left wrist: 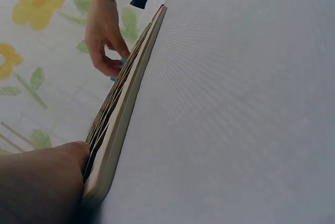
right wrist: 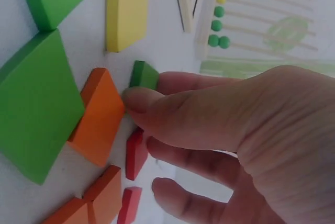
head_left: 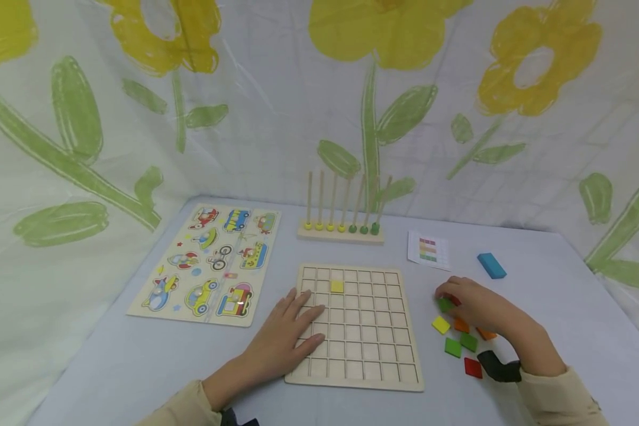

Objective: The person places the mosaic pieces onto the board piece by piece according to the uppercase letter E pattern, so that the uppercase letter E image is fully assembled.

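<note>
My left hand lies with spread, fairly straight fingers on the left side of the wooden grid board. One yellow tile sits in the board's second row from the top. Right of the board, my right hand reaches down to the loose tiles. In the right wrist view its thumb and index finger pinch a small green tile; the thumb covers part of it. Close to the other fingers are red tiles, and an orange tile lies beside the thumb.
A vehicle puzzle board lies at the left. Behind the grid board stands a peg rack with yellow and green beads. A pattern card and a blue block are at the back right. More loose tiles, including a red tile, lie near my right wrist.
</note>
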{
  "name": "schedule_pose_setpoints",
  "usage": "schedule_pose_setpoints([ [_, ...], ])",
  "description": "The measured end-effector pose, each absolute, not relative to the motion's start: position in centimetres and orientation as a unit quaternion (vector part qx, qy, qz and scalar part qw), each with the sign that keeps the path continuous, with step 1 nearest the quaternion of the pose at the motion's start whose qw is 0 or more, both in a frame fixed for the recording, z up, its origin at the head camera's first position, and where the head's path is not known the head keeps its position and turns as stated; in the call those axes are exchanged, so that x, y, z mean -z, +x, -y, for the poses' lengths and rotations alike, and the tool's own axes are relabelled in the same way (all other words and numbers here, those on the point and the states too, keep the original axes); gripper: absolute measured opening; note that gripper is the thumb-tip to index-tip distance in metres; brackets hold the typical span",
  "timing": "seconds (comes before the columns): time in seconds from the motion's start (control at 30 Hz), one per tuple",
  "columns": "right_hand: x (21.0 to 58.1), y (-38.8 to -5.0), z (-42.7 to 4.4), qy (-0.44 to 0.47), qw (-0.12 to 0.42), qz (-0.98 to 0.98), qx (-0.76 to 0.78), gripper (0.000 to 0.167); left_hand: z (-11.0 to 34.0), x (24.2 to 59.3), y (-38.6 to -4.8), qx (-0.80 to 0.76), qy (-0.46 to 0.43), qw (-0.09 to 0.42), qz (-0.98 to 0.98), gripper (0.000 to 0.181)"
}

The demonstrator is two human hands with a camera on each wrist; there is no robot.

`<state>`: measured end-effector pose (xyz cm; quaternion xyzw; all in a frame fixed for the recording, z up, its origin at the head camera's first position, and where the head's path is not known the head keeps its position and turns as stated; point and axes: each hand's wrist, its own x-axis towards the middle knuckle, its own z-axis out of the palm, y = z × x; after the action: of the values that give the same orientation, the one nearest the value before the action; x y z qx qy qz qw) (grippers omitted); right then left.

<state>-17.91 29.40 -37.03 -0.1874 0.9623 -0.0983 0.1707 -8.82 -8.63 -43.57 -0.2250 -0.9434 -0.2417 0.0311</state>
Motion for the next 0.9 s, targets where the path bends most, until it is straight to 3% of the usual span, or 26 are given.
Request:
schedule_pose_setpoints([
  [0.3,37.2,-18.2,-28.5,-0.216,0.11,-0.963,0.114,0.03,8.6,43.8,-8.9,0.216,-0.223,0.03,0.95,0.054],
  [0.6,37.2,-19.1,-23.6,-0.294,0.052,-0.948,0.109,0.027,8.5,43.9,-8.7,0.219,-0.221,0.032,0.95,0.052],
  [0.9,37.0,-20.1,-18.9,-0.34,0.061,-0.929,0.133,0.023,8.5,43.7,-8.8,0.219,-0.22,0.017,0.95,0.052],
])
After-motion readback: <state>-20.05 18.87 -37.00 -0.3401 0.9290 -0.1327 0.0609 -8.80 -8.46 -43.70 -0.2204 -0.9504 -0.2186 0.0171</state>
